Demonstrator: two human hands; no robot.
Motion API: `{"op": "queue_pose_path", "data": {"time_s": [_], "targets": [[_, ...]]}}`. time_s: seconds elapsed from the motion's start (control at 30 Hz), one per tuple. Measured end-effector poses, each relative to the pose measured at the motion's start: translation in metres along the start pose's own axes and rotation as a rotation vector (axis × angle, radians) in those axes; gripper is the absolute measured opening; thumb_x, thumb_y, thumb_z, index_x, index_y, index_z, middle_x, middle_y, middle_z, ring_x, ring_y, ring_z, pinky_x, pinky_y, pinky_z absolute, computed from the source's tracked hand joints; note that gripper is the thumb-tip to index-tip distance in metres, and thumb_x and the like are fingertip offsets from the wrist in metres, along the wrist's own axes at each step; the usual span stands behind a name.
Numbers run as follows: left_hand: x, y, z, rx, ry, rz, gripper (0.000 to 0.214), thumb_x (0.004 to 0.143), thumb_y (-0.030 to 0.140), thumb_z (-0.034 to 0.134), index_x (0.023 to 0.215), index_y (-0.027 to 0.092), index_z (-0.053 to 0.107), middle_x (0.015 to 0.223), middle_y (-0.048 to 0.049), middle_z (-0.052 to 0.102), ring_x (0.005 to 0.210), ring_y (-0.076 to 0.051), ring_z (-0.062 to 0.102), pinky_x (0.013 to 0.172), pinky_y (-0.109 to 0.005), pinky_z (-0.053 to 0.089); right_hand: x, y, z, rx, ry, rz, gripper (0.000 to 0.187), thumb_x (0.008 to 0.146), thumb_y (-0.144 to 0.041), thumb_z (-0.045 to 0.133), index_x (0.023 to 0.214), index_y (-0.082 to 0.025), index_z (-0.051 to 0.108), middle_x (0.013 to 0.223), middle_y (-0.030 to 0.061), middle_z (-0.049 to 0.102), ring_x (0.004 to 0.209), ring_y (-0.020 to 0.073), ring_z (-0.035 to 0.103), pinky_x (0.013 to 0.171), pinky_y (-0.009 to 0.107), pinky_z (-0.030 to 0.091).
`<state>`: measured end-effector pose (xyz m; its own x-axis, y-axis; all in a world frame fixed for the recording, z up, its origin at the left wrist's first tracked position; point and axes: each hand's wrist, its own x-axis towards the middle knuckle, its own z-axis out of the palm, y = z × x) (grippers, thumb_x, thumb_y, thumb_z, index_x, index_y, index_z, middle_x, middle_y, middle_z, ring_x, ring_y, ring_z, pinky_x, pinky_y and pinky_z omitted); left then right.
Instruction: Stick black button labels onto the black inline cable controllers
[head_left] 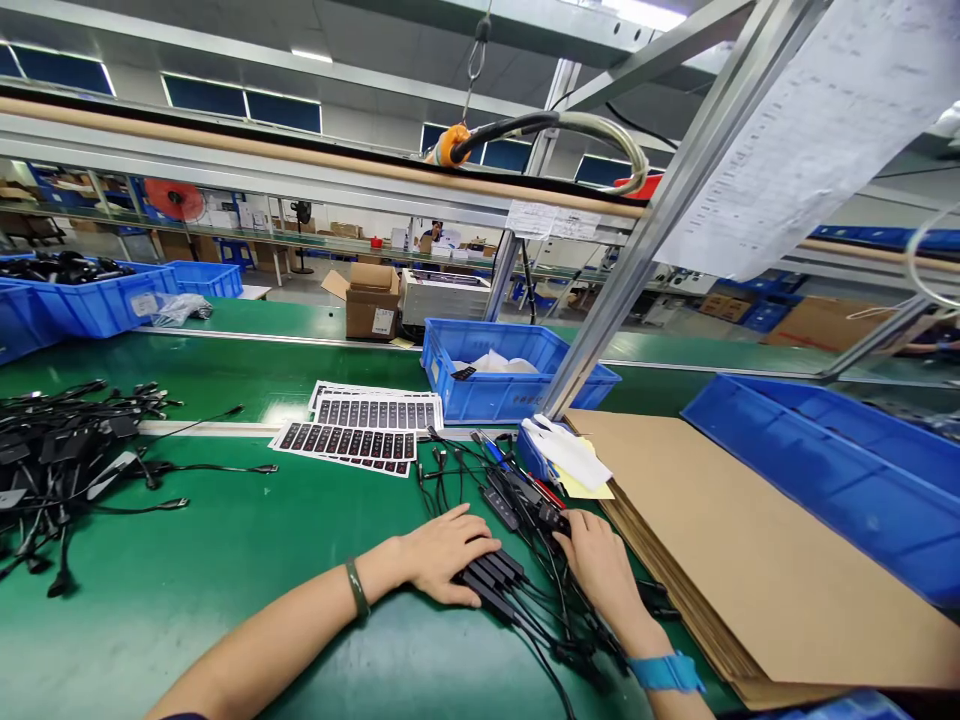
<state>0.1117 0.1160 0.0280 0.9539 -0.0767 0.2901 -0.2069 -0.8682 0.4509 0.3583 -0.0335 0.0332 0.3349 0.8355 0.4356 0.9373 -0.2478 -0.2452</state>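
On a green worktop (300, 580), a heap of black cables (67, 450) lies far left, then printed label sheets (352, 440). The two hands are apart: the left hand (450, 552) lies palm down at the left end of a row of slim black boxes (496, 572), its grip impossible to tell; the right hand (600, 565), beyond the row, pinches a black module (551, 517) among tangled leads (559, 590). Stacked cardboard (735, 520) lies right.

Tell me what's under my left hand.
Your left hand rests over black box-like pieces lying side by side, their right ends showing. Their left ends are covered by your fingers, and whatever lies beneath your palm cannot be seen.
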Motion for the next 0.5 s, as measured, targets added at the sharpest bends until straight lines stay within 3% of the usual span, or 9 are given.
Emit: {"op": "queue_pose_path", "data": {"time_s": [0.1, 0.2, 0.3, 0.4, 0.5], "targets": [[-0.002, 0.002, 0.0, -0.025, -0.014, 0.015, 0.085, 0.079, 0.059, 0.058, 0.148, 0.015, 0.033, 0.158, -0.0204, 0.02, 0.145, -0.038, 0.018, 0.118, -0.053, 0.015, -0.008, -0.017, 0.007, 0.042, -0.055, -0.082, 0.034, 0.093, -0.035, 0.041, 0.109, -0.017, 0.065, 0.096, 0.0158, 0.065, 0.089, 0.031, 0.063, 0.076, 0.045, 0.051], [-0.002, 0.003, -0.002, 0.008, -0.021, 0.031, 0.085, 0.081, 0.058, 0.058, 0.149, 0.014, 0.03, 0.161, -0.0179, -0.006, 0.147, -0.039, -0.002, 0.117, -0.057, 0.011, -0.019, -0.04, 0.018, 0.111, -0.128, -0.169, 0.034, 0.094, -0.029, 0.038, 0.11, -0.022, 0.067, 0.1, 0.0111, 0.066, 0.092, 0.024, 0.065, 0.08, 0.035, 0.053], [-0.003, 0.002, -0.002, 0.019, -0.057, 0.016, 0.085, 0.081, 0.058, 0.058, 0.149, 0.015, 0.03, 0.161, -0.0192, 0.001, 0.147, -0.039, 0.003, 0.117, -0.057, 0.01, -0.014, -0.046, 0.028, 0.145, -0.149, -0.145, 0.034, 0.095, -0.028, 0.035, 0.105, -0.022, 0.067, 0.093, 0.0086, 0.068, 0.085, 0.021, 0.067, 0.077, 0.031, 0.053], [-0.004, 0.001, -0.002, 0.032, -0.08, 0.004, 0.086, 0.081, 0.059, 0.058, 0.149, 0.015, 0.031, 0.159, -0.0213, 0.016, 0.146, -0.037, 0.016, 0.118, -0.053, 0.01, 0.004, -0.037, 0.033, 0.102, -0.077, -0.004, 0.03, 0.093, -0.032, 0.038, 0.099, -0.015, 0.063, 0.09, 0.0161, 0.065, 0.082, 0.0291, 0.066, 0.073, 0.042, 0.053], [-0.005, 0.0, 0.0, 0.049, -0.072, -0.002, 0.088, 0.082, 0.06, 0.055, 0.151, 0.012, 0.026, 0.157, -0.0229, 0.018, 0.146, -0.036, 0.017, 0.119, -0.052, 0.008, 0.015, -0.031, 0.034, 0.086, -0.06, 0.047, 0.022, 0.087, -0.035, 0.049, 0.087, -0.016, 0.058, 0.087, 0.0194, 0.063, 0.084, 0.0358, 0.063, 0.073, 0.05, 0.05]]}}
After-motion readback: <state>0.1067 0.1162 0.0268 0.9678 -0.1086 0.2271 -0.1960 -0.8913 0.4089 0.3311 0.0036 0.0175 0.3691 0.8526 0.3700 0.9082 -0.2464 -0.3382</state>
